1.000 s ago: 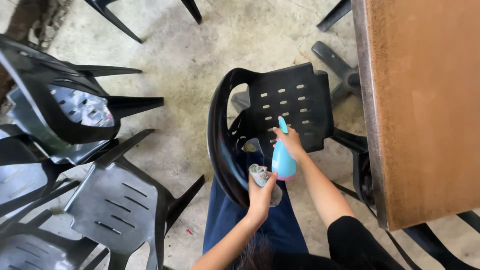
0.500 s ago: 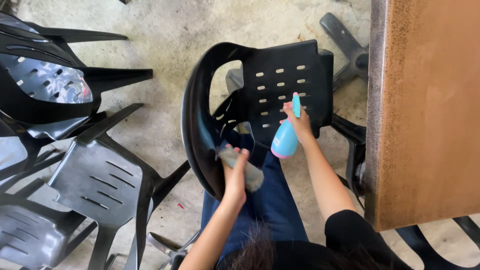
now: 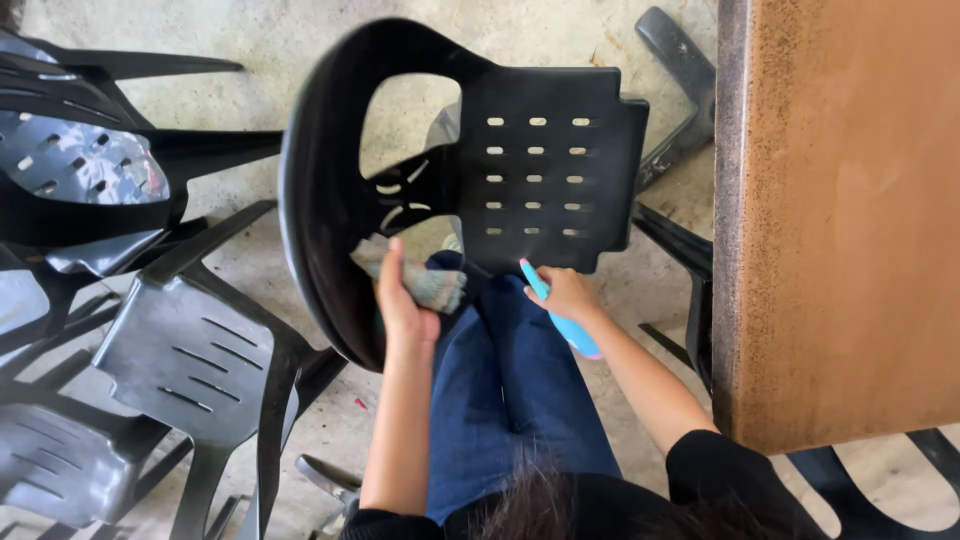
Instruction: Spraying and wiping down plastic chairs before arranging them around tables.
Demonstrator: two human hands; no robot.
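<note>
concrete floor (image 3: 250,60) (dusty) under black chairs (image 3: 540,160), beside brown table (image 3: 840,200).

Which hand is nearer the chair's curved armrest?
Left. The left hand presses a cloth against the armrest of the black chair. The right hand, holding a blue spray bottle, is off to the side by the seat's edge.

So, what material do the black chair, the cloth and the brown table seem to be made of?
Black chair: moulded plastic, probably, with a slight sheen and punched slots in the seat. Cloth, held by the left hand against the chair's arm: soft woven fabric, greyish, crumpled. Brown table: top looks like wood or laminate, matte and speckled; hard to tell which.
</note>
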